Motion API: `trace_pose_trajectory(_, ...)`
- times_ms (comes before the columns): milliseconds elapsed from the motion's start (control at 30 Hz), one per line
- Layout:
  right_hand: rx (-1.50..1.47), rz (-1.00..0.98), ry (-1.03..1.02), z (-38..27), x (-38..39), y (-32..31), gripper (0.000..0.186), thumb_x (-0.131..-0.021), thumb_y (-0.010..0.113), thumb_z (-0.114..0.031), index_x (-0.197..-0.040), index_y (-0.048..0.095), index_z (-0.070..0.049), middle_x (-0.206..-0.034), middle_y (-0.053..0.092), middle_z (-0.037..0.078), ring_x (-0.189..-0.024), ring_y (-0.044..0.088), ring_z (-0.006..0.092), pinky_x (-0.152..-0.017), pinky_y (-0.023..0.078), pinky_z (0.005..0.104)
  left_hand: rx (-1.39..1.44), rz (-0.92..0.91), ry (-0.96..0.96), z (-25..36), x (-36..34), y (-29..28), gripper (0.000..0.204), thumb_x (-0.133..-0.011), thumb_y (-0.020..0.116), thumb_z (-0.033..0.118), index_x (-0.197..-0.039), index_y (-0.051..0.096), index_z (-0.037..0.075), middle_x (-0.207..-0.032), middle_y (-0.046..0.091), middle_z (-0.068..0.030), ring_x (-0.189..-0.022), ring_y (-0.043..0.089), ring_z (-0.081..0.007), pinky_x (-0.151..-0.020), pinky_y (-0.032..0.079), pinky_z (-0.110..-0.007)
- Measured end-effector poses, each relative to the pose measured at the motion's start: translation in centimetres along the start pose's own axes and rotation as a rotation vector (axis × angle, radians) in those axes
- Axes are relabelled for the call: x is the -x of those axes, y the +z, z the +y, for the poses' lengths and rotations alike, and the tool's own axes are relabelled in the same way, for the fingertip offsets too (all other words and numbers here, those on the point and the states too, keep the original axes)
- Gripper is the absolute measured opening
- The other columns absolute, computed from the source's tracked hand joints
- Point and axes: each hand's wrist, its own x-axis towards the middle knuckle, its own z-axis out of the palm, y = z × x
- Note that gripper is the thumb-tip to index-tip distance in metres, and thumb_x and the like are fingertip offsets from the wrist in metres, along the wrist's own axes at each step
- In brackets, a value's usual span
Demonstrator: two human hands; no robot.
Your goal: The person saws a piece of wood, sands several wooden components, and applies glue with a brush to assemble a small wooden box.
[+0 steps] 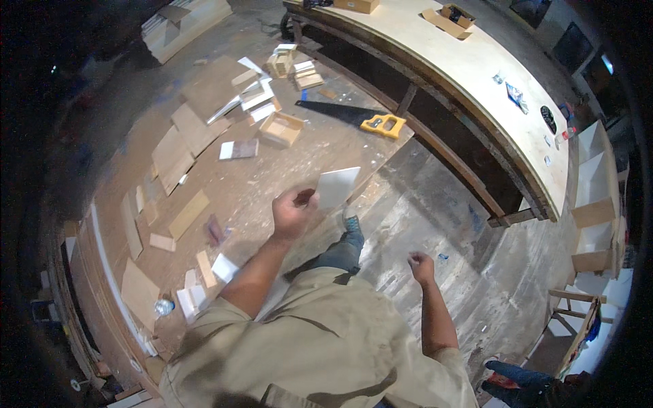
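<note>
My left hand (292, 214) grips a flat white board piece (340, 183) at its left end, held over the front edge of the brown worktable (255, 173). My right hand (420, 265) is low beside my body over the floor, its fingers curled; whether anything is in them is too small to tell. A hand saw with a yellow handle (383, 125) lies at the table's far corner, near an open wooden box (281, 129), stacked small wood pieces (307, 78) and loose boards (177, 146).
A long pale table (462, 75) with cardboard boxes (449, 24) stands across a floor gap (449, 211). A white shelving unit (588, 197) and wooden frame (571, 316) stand right. Another person's jeans-clad legs (517, 381) show at bottom right. A plastic bottle (164, 306) is near my left.
</note>
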Motion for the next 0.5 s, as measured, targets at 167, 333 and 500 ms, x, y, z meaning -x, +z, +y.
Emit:
trace_pose_trajectory(167,0.180,-0.012,-0.373,-13.4,-12.2,-4.9,0.035,-0.086,0.073,-0.019,-0.118,0.067,-0.007,-0.099,0.072,0.019,-0.088,0.070,0.0348,-0.081,0.055,0.0406,-0.064,-0.020,-0.074,-4.1,-7.2,5.6,0.016,-0.084,0.074,0.010,-0.092,0.069,-0.003,-0.086,0.073,-0.0103,-0.076,0.070,-0.0146,-0.072,0.057,-0.029)
trace_pose_trajectory(333,0.542,-0.069,-0.675,-22.6,-23.3,-7.9,0.055,-0.080,0.070,-0.012,-0.133,0.055,-0.006,-0.136,0.054,0.020,-0.125,0.052,0.0377,-0.103,0.045,0.0447,-0.173,-0.028,0.055,-5.0,-13.6,9.8,0.013,-0.082,0.074,0.008,-0.090,0.068,-0.001,-0.084,0.072,-0.0123,-0.074,0.072,-0.0217,-0.068,0.058,-0.034)
trace_pose_trajectory(500,0.688,-0.185,-0.893,-28.0,-32.9,-6.7,0.054,-0.082,0.064,-0.013,-0.134,0.053,-0.005,-0.144,0.048,0.017,-0.136,0.042,0.0348,-0.113,0.033,0.0478,-0.457,-0.011,0.423,-3.9,-17.4,10.2,0.013,-0.077,0.075,0.006,-0.087,0.065,0.006,-0.087,0.068,-0.0114,-0.079,0.069,-0.0311,-0.067,0.056,-0.038)
